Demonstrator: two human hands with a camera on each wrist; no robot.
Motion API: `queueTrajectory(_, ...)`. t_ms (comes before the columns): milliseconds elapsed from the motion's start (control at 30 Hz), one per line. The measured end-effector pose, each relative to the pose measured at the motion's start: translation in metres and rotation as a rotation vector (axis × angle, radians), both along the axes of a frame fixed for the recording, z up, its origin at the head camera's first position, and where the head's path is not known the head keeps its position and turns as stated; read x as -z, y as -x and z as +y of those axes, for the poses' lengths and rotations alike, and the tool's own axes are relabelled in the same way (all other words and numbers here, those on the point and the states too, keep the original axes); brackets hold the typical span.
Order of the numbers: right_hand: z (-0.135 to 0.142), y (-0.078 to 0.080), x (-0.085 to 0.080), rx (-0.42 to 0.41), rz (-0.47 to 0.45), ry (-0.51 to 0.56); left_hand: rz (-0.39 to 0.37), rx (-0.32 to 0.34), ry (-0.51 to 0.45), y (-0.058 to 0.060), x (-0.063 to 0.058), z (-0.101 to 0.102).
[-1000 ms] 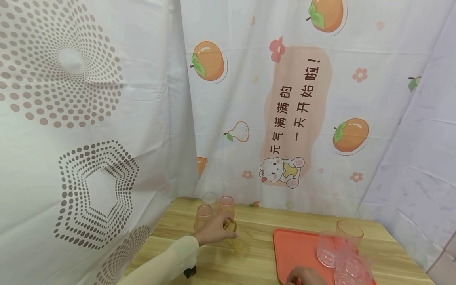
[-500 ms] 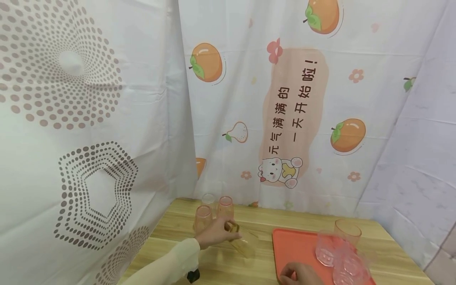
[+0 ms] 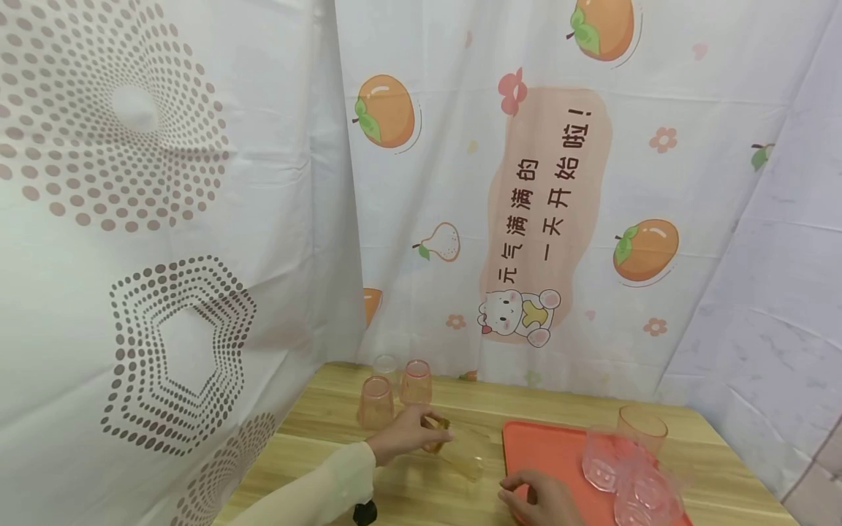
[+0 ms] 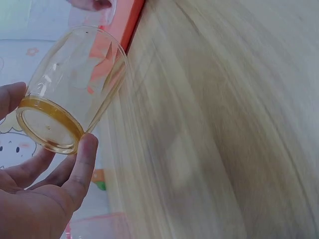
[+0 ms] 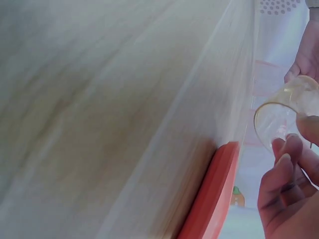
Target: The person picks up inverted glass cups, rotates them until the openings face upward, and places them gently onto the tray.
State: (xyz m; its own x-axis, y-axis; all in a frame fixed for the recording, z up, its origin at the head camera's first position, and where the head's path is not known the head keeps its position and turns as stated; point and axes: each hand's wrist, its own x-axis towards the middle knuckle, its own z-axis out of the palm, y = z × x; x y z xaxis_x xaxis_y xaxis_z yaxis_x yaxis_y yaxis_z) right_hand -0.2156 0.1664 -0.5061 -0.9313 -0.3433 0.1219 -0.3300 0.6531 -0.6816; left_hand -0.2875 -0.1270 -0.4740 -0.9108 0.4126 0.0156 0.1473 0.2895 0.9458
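A see-through amber cup (image 3: 463, 459) is tilted over above the table, its mouth toward the right. My left hand (image 3: 409, 431) grips it by the thick base; in the left wrist view thumb and fingertips pinch that amber base ring (image 4: 52, 117). Over the near left edge of the red tray (image 3: 539, 453) is my right hand (image 3: 544, 498), fingers loosely bent, with nothing in them. A small gap parts it from the cup's mouth. From the right wrist, the fingers (image 5: 286, 174) overlap the cup in the line of sight.
At the back left, a clear cup (image 3: 385, 365), a pink cup (image 3: 416, 383) and an orange-tinted cup (image 3: 376, 404) stand upside down. Clear pinkish cups (image 3: 600, 460) lie on the tray's right side, with an orange-rimmed cup (image 3: 643, 429) behind. Curtains (image 3: 447, 183) enclose the table.
My left hand has carried the amber cup to the right, tipping it further over. The right hand has shifted leftward and up, toward the cup.
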Motion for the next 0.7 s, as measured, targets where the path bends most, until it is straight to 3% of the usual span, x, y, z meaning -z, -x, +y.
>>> queueTrajectory(400,-0.01,0.001,0.005,-0.069,0.2,0.075,-0.094,0.05,-0.066,-0.004,0.0,0.011)
queueTrajectory(567,-0.012,0.0,0.008,-0.044,0.266,0.097,-0.165,0.064,-0.13,-0.003,0.002,0.012)
queueTrajectory(700,-0.014,-0.001,0.007,0.002,0.255,0.134,-0.193,0.055,-0.159,-0.004,0.002,0.014)
